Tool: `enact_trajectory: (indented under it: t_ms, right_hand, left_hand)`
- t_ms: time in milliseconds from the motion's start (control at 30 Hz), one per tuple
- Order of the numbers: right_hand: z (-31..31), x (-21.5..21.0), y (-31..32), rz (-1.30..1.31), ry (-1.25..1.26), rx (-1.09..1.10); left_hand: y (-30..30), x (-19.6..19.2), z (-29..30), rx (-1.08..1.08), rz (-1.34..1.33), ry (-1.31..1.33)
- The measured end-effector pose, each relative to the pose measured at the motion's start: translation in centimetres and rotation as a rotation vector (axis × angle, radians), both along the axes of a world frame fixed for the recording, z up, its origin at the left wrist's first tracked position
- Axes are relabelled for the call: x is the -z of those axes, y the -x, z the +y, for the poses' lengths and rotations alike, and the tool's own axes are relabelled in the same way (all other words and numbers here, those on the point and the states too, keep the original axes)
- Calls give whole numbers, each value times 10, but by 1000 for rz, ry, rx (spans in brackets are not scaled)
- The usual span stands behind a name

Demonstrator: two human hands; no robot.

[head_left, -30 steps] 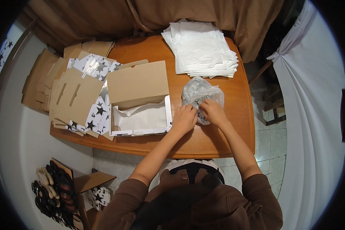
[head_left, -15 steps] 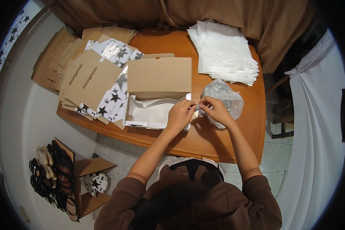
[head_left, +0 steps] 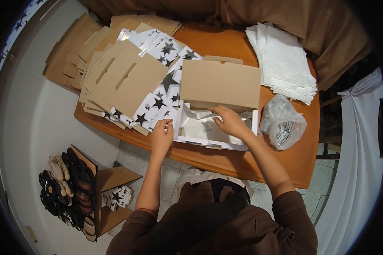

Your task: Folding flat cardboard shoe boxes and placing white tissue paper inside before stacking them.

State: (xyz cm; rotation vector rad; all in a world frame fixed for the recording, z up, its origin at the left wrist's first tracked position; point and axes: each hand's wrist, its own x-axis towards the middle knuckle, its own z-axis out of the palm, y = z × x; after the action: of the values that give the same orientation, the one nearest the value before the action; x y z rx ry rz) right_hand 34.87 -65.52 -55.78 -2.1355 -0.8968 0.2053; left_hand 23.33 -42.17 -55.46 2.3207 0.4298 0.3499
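Note:
An open cardboard box (head_left: 220,84) stands near the table's front edge, its brown lid folded back. White tissue paper (head_left: 192,128) lines the inside. On the paper lies a small greyish sachet (head_left: 206,126). My right hand (head_left: 230,122) is over the box, fingers stretched and thumb apart, with nothing in it. Just left of the box, my left hand (head_left: 161,137) hovers above the table front with its fingers curled together; anything within them is hidden. To the right of the box sits a clear plastic bag (head_left: 273,111), its mouth showing several small silvery sachets (head_left: 284,131).
Flat brown cardboard pieces (head_left: 127,70) and star-printed white ones (head_left: 159,104) pile up at left. White paper sheets (head_left: 284,59) are stacked at the back right. Sandals (head_left: 66,178) hang on a rack beside a small shelf (head_left: 119,173), lower left.
The hands have parted from their pinch beside the bag, the left moving left past the box. A small sachet now shows on the tissue paper. The whole view has shifted.

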Motion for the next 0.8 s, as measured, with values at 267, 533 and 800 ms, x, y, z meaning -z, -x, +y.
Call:
enact_trajectory:
  t_ms: [267,533,800]
  right_hand:
    - [80,-11,-33,-380,113,-232]
    - [131,-12,-53,-810,682,-481]
    - [150,1,-64,-937,643,-558]
  left_hand:
    - [9,11,26,266,199,94]
    - [-9,9,28,424,544,-62]
    - [-16,32,10,392,414,-251]
